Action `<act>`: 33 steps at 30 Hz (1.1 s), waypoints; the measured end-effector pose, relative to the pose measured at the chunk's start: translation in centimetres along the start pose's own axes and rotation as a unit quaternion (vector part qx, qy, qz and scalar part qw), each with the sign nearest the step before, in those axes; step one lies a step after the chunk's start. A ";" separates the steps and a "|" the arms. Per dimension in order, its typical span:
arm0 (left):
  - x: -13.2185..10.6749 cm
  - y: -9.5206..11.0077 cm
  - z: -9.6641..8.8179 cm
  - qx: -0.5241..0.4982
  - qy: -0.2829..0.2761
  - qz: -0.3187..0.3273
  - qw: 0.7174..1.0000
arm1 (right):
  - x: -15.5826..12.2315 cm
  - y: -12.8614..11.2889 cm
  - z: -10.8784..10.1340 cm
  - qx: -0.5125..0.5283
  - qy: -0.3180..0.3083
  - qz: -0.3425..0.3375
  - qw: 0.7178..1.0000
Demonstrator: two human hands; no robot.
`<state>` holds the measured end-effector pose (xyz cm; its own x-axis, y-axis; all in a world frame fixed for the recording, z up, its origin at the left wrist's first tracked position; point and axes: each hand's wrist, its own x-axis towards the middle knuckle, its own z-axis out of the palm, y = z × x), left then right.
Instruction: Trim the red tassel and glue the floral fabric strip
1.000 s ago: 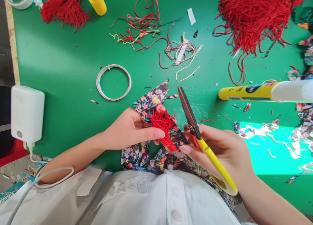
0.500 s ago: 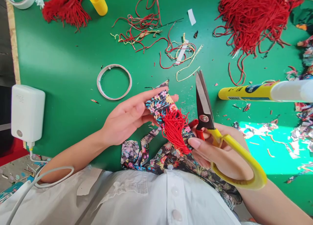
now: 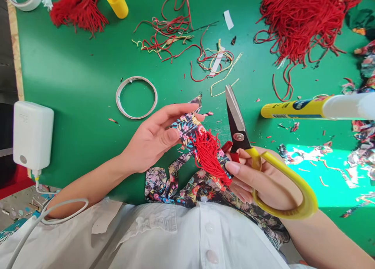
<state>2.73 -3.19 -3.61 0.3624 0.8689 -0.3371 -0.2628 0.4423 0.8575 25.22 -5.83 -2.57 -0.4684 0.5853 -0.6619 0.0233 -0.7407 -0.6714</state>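
My left hand (image 3: 158, 138) pinches one end of a dark floral fabric piece (image 3: 187, 127) between thumb and fingers. A red tassel (image 3: 208, 154) lies across the front of this fabric. Yellow-handled scissors (image 3: 238, 137) hang on my right hand (image 3: 260, 177), their blades closed and pointing away from me. The thumb and fingers of that same hand grip the fabric's other end near the tassel's lower tips. Below, more floral cloth (image 3: 193, 189) lies between the table edge and my shirt.
On the green table (image 3: 79, 85) lie a tape ring (image 3: 117, 101), loose red and yellow cords (image 3: 172, 27), and a big bundle of red cord (image 3: 304, 27). A glue stick (image 3: 295, 107) stands out at right near fabric scraps. A white power bank (image 3: 33, 136) with a cable sits left.
The scissors have tilted left, their tips swinging that way. My left fingers have curled more over the fabric, whose left end bends. The tassel's lower end has shifted slightly right.
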 end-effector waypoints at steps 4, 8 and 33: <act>0.0 -0.1 -0.1 0.020 0.012 0.007 1.000 | 0.0 0.2 -0.1 -0.006 -0.003 0.000 1.000; 0.1 -0.1 -0.1 0.039 0.033 0.015 0.999 | 0.0 0.4 0.0 -0.029 0.037 0.005 0.999; -0.4 0.4 0.1 0.033 0.021 -0.071 0.997 | 0.0 -0.1 0.5 -0.076 0.186 -0.075 0.977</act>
<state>2.60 -3.35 -3.11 0.3538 0.8074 -0.4722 -0.1505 0.5474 0.8232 24.82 -5.95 -2.35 -0.1234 0.7834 -0.6091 0.1228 -0.5971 -0.7928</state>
